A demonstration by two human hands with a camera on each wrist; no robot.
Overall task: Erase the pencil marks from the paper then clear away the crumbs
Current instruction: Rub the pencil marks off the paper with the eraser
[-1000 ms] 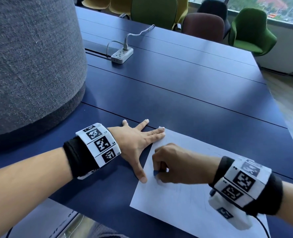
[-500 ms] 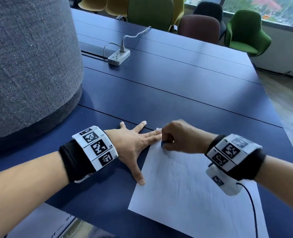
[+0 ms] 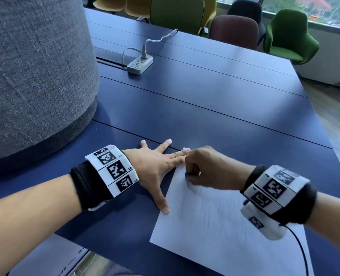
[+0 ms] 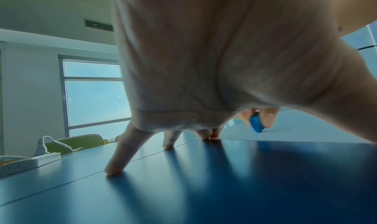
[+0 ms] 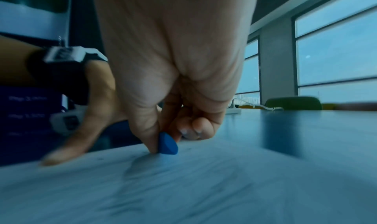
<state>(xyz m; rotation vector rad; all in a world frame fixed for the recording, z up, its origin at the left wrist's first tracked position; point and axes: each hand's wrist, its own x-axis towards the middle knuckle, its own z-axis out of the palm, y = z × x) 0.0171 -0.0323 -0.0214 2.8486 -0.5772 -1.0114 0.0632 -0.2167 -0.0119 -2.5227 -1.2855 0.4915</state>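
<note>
A white sheet of paper with faint pencil marks lies on the dark blue table. My right hand pinches a small blue eraser between thumb and fingers, its tip pressed on the sheet near the far left corner. The eraser shows plainly in the right wrist view, and the left wrist view catches the eraser too. My left hand lies flat and spread, its fingers holding down the paper's left edge and corner, the thumb on the edge. A few dark crumbs dot the paper by the eraser.
A large grey felt-covered column stands at the left on the table. A white power strip with its cable lies farther back. Green, maroon and yellow chairs line the far side. The table's right edge drops to a wooden floor.
My right hand rubbed the eraser away toward the paper's far corner, then drew back a little toward me. The left hand has stayed pressed on the paper's edge.
</note>
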